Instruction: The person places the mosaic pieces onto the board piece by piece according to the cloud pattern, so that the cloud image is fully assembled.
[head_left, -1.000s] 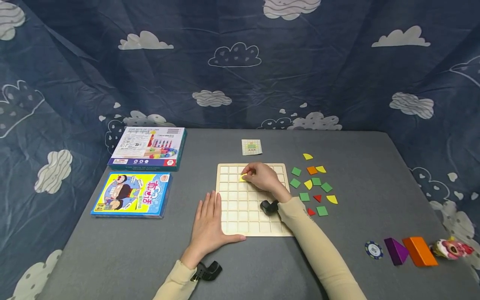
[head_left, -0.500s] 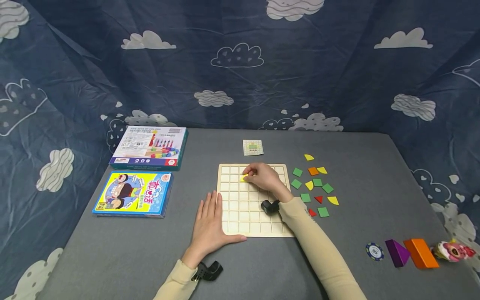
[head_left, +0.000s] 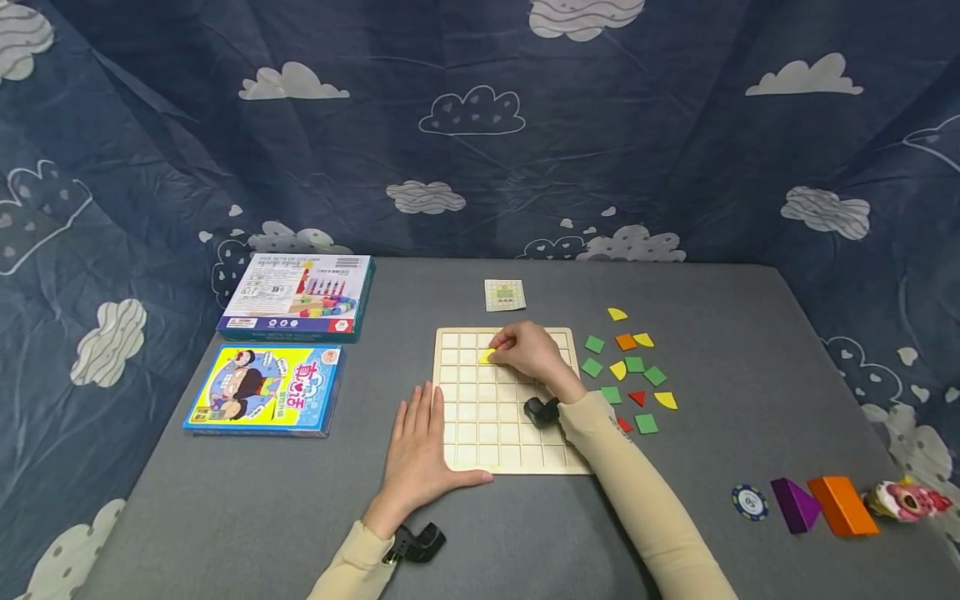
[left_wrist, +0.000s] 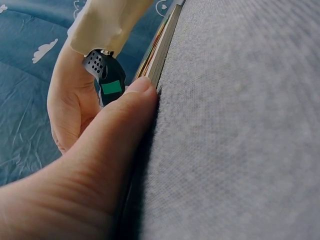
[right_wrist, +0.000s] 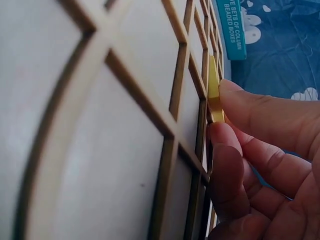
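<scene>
A wooden grid board (head_left: 480,433) lies on the grey table. My right hand (head_left: 528,352) is over its upper part and pinches a small yellow tile (head_left: 487,357) at one of the squares. In the right wrist view, the thumb lies against the yellow tile (right_wrist: 215,92), which stands slightly proud of the grid ribs, and the other fingers are curled beneath. Part of the tile is hidden by the fingertips. My left hand (head_left: 418,457) rests at the board's lower left corner, its fingers straight along the left edge and its thumb along the front edge.
Loose green (head_left: 634,365), yellow, red and orange tiles lie right of the board. A small pattern card (head_left: 505,295) is behind it. Two boxes (head_left: 262,390) are at the left. A poker chip (head_left: 750,502), purple block (head_left: 795,505), orange block (head_left: 843,506) and figurine (head_left: 906,500) stand front right.
My right fingers have shifted slightly to the right at the yellow tile, still over the same part of the board. The left hand stays in place.
</scene>
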